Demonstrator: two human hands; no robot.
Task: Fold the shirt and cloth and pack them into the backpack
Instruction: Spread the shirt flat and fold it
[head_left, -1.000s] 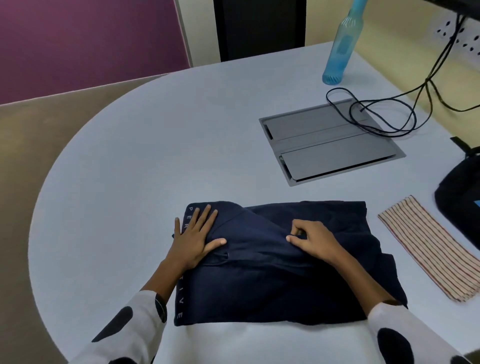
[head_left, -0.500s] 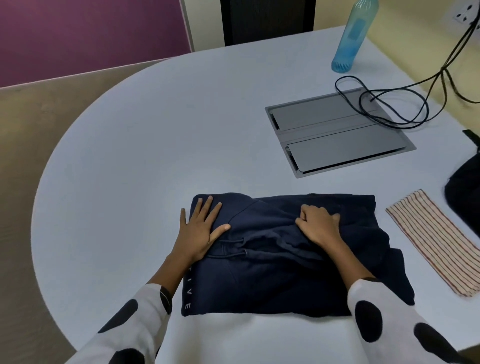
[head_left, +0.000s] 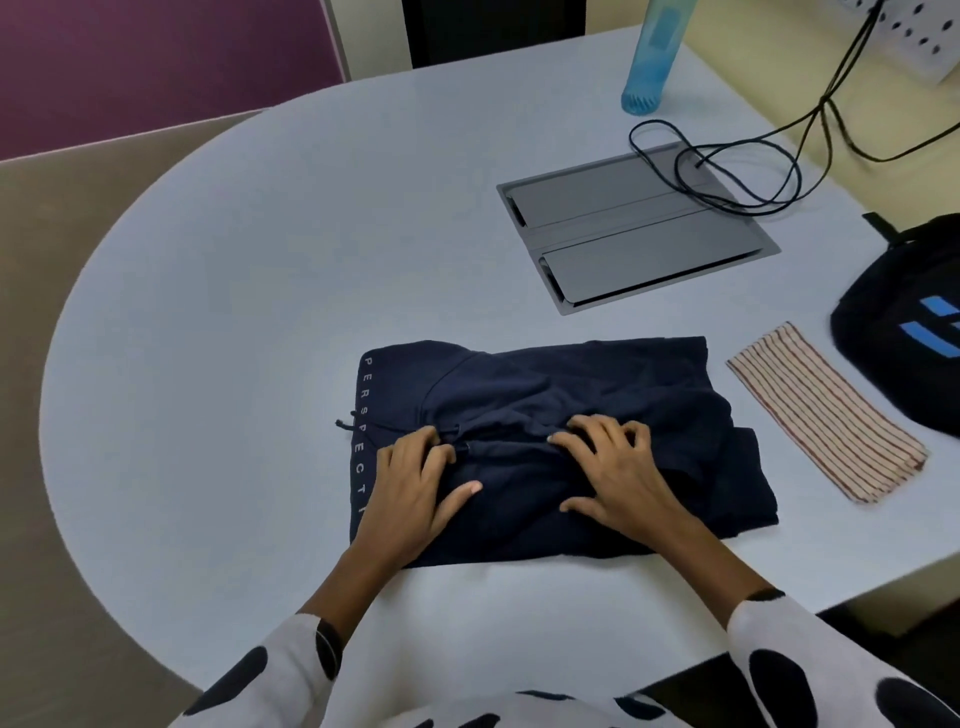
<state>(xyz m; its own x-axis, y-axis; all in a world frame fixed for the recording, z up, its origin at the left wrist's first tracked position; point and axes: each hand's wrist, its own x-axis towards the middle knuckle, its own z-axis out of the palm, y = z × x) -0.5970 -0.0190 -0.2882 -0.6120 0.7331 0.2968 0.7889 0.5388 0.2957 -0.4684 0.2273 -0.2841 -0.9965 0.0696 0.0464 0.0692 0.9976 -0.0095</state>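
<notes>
A: What's nearest you?

B: My spotted sleeves (head_left: 291, 670) at the table's (head_left: 218, 322) near edge, then a strip of bare tabletop before the shirt (head_left: 571, 384).

A: And your hands?

B: Both are on the shirt, side by side. My left hand (head_left: 415, 488) lies on the left part, fingers bent, their tips at a fold ridge by the drawstring (head_left: 363, 427); I can't tell whether they pinch it. My right hand (head_left: 618, 467) lies just beside it with its fingers spread and arched, tips pressing the cloth, thumb out flat.

A: How does the shirt lie?

B: Folded into a rough rectangle, near the front edge. The left edge is straight, with lettering along it. The right edge is uneven, a lower layer sticking out.

A: Room to move?

B: Left of the shirt the tabletop runs bare to the curved rim. Right, just beside it, lies the striped cloth (head_left: 826, 415), folded into a strip, apart from the shirt. The backpack (head_left: 893, 332) sits past it at the right edge.

A: Farther back?

B: A grey panel (head_left: 639, 234) set in the table, black cables (head_left: 727, 171) looped over its corner, and a blue bottle (head_left: 649, 62) upright near the far edge.
</notes>
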